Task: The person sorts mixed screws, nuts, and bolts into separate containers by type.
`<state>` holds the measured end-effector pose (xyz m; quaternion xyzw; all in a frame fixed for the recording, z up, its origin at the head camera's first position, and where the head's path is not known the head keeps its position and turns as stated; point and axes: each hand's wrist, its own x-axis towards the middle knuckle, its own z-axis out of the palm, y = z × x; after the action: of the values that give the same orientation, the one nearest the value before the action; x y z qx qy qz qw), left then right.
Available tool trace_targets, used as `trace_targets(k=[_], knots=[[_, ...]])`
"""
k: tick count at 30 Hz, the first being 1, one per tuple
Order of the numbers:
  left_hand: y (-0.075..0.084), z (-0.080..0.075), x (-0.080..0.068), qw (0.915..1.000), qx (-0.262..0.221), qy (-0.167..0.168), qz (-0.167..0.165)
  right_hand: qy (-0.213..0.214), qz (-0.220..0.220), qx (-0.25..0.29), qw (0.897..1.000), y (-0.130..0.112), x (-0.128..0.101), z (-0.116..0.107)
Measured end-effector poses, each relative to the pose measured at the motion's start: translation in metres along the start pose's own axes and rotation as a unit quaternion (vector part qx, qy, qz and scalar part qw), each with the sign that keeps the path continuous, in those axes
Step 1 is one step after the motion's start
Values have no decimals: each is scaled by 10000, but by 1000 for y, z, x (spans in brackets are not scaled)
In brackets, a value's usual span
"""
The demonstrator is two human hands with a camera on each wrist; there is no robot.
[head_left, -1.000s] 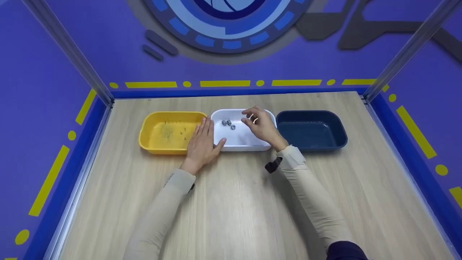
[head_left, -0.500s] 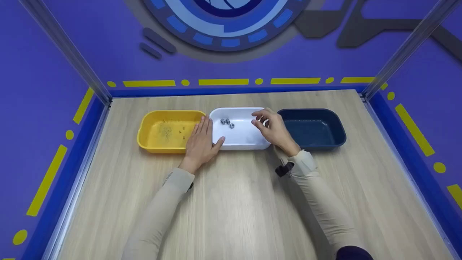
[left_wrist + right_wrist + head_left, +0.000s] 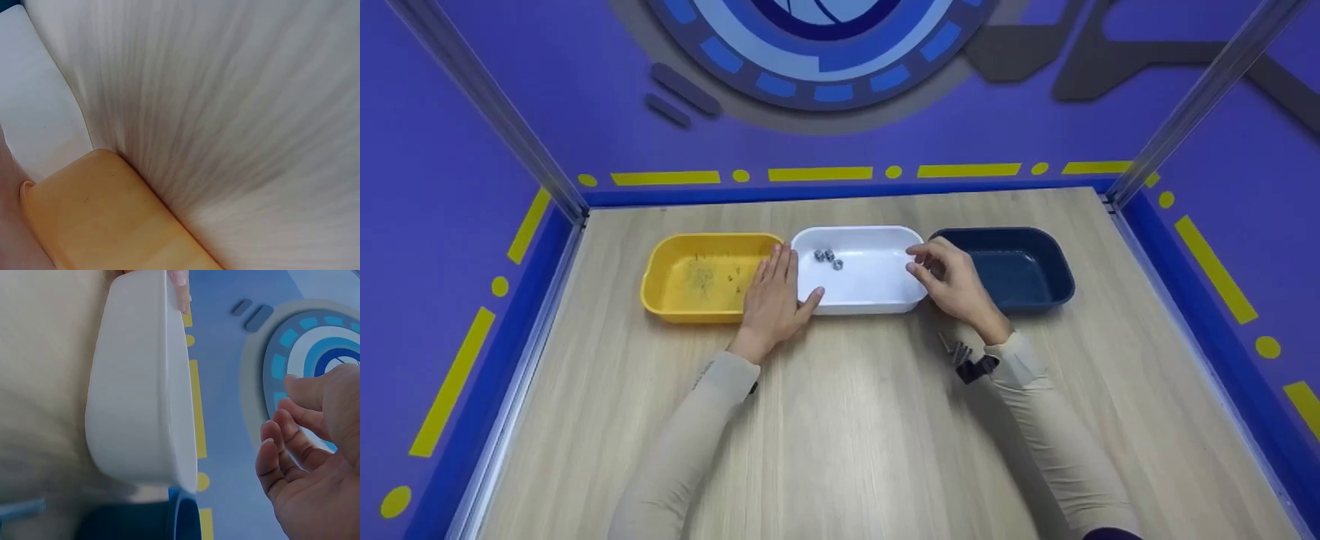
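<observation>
Three small silver nuts lie in the white bin, toward its back left. My left hand rests with straight fingers over the adjoining rims of the yellow bin and the white bin, its thumb reaching over the white one. Part of this hand edges into the left wrist view. My right hand is above the gap between the white bin and the dark blue bin. Its fingers are loosely bent, the thumb apart from the index finger, and I see nothing held.
Several tiny dark bits lie in the yellow bin. All three bins stand in a row near the back of the wooden table. Purple-blue panels enclose the back and sides. A black strap device is on the right wrist.
My right hand has moved right, from over the white bin to between it and the dark blue bin. The left hand keeps its place, and the nuts lie as before.
</observation>
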<state>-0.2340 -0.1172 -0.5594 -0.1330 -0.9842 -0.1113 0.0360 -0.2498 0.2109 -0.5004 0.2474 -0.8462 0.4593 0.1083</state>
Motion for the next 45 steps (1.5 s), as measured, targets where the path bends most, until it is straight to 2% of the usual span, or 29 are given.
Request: trace_targets(k=[8,11,16,23,29,32,39,45], knots=[[11,-7,1,9992,370,72,147,441,38,25,9990,16,-19,-31],[20,-8,1,9993,243,102,270,732,111,-58,9972,25,-26,-42],[39,-7,0,9977,-251,272,562,1032,31,-314,9942,39,-36,-59],[71,-3,-9,9913,-716,420,1026,791,272,-845,9929,60,-52,-85],[93,3,-19,9819,-1118,614,1398,486,629,-1362,9875,72,-65,-100],[102,6,-23,9768,-1246,706,1595,399,672,-1558,9847,77,-70,-106],[123,17,-26,9663,-1216,955,2057,180,885,-1959,9765,88,-79,-118],[139,25,-25,9577,-1236,1050,2375,52,1121,-2398,9643,98,-85,-130]])
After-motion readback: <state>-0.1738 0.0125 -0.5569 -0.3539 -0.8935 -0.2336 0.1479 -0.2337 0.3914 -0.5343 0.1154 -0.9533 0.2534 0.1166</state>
